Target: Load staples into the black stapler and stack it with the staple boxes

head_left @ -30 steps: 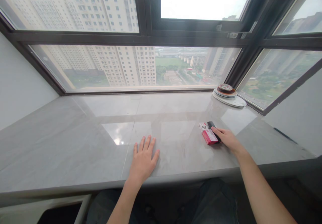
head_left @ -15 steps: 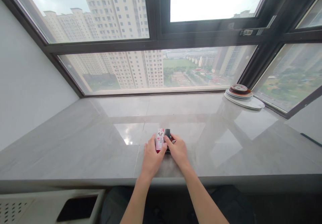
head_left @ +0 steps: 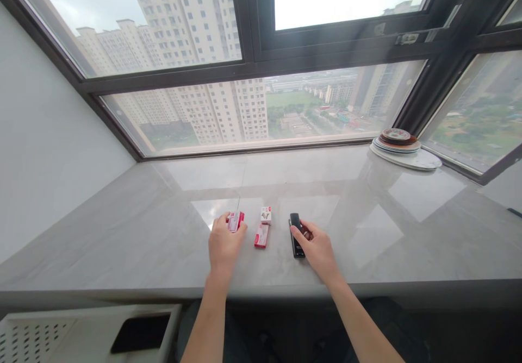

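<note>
My left hand [head_left: 225, 243] is closed on a small red and white box [head_left: 234, 221] at the counter's middle left. To the right, my right hand [head_left: 316, 243] grips a black stapler [head_left: 297, 238], thumb on its near side and fingers round its right side. Between the hands lie two more little boxes. The farther one is a white box [head_left: 266, 214] with a dark picture and red marks on it. Just in front of it, close against it, is a red and pale pink box [head_left: 261, 236]. My fingers hide part of the box on the left.
A stack of round plates [head_left: 395, 148] stands at the back right of the grey stone counter [head_left: 163, 232], by the window frame [head_left: 244, 69]. Below the front edge at the left is a white perforated panel [head_left: 73, 330] with a dark opening.
My hands have moved apart. The stapler has shifted right with my right hand, a red and white box left with my left hand, and two boxes now lie separately between them.
</note>
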Available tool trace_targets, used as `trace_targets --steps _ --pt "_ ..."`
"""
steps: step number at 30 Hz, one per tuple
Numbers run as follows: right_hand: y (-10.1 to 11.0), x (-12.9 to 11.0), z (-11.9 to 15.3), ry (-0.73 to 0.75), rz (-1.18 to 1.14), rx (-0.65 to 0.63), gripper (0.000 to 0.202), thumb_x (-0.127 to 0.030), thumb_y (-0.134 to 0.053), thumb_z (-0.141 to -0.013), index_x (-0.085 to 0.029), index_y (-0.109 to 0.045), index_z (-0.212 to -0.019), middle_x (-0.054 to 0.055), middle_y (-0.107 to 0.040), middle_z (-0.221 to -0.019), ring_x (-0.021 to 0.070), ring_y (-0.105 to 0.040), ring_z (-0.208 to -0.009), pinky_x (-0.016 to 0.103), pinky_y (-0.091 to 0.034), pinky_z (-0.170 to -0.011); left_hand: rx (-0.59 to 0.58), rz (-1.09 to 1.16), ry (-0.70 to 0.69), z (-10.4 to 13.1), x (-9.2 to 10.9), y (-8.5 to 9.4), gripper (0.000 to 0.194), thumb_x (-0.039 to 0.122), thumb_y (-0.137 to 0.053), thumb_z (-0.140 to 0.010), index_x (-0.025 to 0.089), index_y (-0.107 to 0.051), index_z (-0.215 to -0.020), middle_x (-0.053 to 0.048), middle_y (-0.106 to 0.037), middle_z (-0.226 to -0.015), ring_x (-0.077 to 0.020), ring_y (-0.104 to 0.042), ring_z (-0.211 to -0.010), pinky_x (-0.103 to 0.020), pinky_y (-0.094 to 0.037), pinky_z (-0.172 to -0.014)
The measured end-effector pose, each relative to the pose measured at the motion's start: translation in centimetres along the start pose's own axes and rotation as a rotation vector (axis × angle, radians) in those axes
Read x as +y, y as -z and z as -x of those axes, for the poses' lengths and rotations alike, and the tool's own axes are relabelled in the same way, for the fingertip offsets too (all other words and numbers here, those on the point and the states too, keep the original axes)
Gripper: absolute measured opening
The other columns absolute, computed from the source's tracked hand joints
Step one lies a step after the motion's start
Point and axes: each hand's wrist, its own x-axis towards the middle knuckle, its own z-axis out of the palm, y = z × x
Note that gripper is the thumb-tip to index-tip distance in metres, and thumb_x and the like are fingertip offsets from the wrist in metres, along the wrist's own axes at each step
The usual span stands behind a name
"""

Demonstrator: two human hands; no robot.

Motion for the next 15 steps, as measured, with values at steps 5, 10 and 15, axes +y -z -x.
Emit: trace_targets --steps 5,10,15 --pt "0.1 -0.2 0.0 0.0 -0.005 -0.001 0.059 -0.066 -0.063 -0.086 -0.017 -0.076 -0.115 0.001 -0.061 -0.077 0.0155 -0.051 -0.065 0.027 -0.045 -0.063 -0.033 -0.094 0.075 -4.7 -2.2 0.4 0.043 0.049 -0.063 -0.087 0.02 -0.065 -0.12 -0.012 -0.067 -0.119 -0.0266 -0.065 -0.101 -0.034 -0.048 -0.085" --pt "0.0 -0.2 0.0 -0.012 -0.008 -0.018 0.057 -0.064 -0.065 -0.086 -0.017 -0.076 -0.115 0.0 -0.059 -0.076 0.0145 -0.049 -0.064 0.026 -0.043 -0.062 0.056 -0.091 0.056 -3.9 -3.8 1.3 0.039 0.052 -0.057 -0.091 0.023 -0.065 -0.116 -0.009 -0.067 -0.117 -0.0273 -0.062 -0.106 -0.035 -0.046 -0.086" --pt "-0.5 -0.2 -0.1 -0.017 0.034 -0.026 0.056 -0.063 -0.064 -0.086 -0.018 -0.075 -0.118 0.001 -0.06 -0.078 0.0141 -0.048 -0.062 0.026 -0.043 -0.06 0.051 -0.212 0.068 0.1 -6.2 3.2 0.034 0.049 -0.063 -0.087 0.023 -0.066 -0.108 -0.01 -0.067 -0.109 -0.0325 -0.059 -0.105 -0.044 -0.046 -0.088"
